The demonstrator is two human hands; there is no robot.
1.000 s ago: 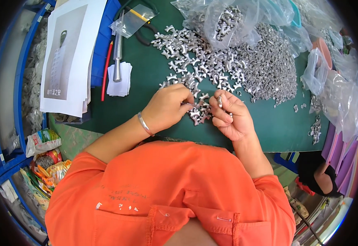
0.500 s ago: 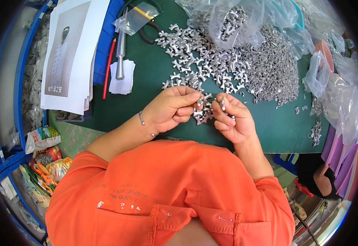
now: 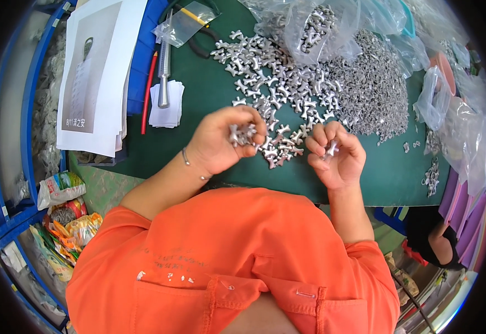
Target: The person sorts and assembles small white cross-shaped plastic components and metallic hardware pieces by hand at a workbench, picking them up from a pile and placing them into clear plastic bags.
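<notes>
Several silver bone-shaped metal pieces (image 3: 242,135) lie gathered in my left hand (image 3: 220,136), whose fingers curl round them above the table. My right hand (image 3: 340,153) has its fingers bent around a small silver metal piece (image 3: 332,149); its exact shape is partly hidden. Between the hands, a small cluster of bone-shaped pieces (image 3: 280,147) rests on the green table (image 3: 209,172). Behind it spreads a larger heap of bone-shaped pieces (image 3: 257,69). A dense pile of tiny silver metal fittings (image 3: 373,89) lies to its right.
Clear plastic bags (image 3: 321,28) cover the back of the heap. At left are printed sheets (image 3: 95,78), a red pencil (image 3: 149,92), a metal-handled tool (image 3: 164,83) on a paper stack (image 3: 168,114), and blue shelving (image 3: 28,111). Another person's arm (image 3: 442,245) shows at lower right.
My hands have moved apart, the left one leftward and the right one rightward. The left hand has turned, so the bone-shaped pieces in it now show, and the cluster between is uncovered.
</notes>
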